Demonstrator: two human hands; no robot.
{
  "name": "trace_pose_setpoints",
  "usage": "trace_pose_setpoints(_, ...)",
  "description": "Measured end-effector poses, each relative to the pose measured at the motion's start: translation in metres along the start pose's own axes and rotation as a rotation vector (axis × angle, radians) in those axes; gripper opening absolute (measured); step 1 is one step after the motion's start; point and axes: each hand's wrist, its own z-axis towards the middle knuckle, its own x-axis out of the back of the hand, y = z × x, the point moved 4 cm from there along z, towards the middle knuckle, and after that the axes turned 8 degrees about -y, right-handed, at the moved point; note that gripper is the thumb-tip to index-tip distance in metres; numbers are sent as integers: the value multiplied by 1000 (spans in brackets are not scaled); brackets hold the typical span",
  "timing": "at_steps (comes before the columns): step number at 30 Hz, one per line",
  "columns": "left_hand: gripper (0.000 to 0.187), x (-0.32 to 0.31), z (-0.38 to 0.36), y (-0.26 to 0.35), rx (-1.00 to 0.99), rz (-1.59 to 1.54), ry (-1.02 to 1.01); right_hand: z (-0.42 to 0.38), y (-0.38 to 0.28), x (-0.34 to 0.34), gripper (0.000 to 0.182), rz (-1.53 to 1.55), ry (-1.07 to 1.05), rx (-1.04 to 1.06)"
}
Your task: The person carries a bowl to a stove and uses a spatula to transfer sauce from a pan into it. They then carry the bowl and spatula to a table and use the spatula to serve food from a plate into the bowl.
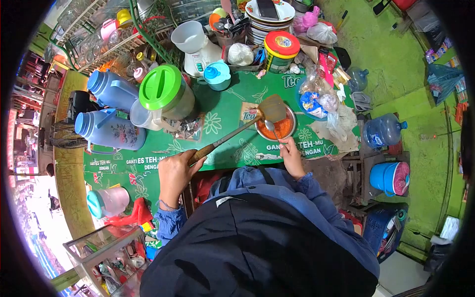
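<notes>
My left hand (175, 174) is wrapped round the handle of a long spatula (232, 132), whose wide flat blade reaches over a metal bowl (293, 132). Orange-red sauce (282, 129) fills the bowl. Between the fingers of my right hand (292, 157) is a spoon (270, 127), its head up against the spatula near the blade's base, over the sauce. The bowl stands on a green printed table cover (225, 106), close to the front edge.
Left of the bowl stand a green-lidded pitcher (161, 89) and blue thermoses (111, 131). Behind are a blender base (200, 54), a red-lidded tub (282, 47) and stacked plates (269, 20). Plastic bags (316, 99) sit in a basin at right, beside a water jug (381, 131).
</notes>
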Motion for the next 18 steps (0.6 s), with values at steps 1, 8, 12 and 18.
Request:
trace_pose_setpoints(1, 30, -2, 1, -1, -3, -1, -1, 0, 1, 0, 13, 67, -26, 9)
trace_pose_setpoints(8, 30, -5, 2, -1, -4, 14, 10, -8, 11, 20, 16, -176, 61, -46)
trace_pose_setpoints(12, 28, -5, 2, 1, -15, 27, 29, -12, -16, 19, 17, -284, 169, 18)
trace_pose_setpoints(18, 28, -4, -1, 0, 3, 13, 51, -16, -27, 11, 17, -348, 207, -47)
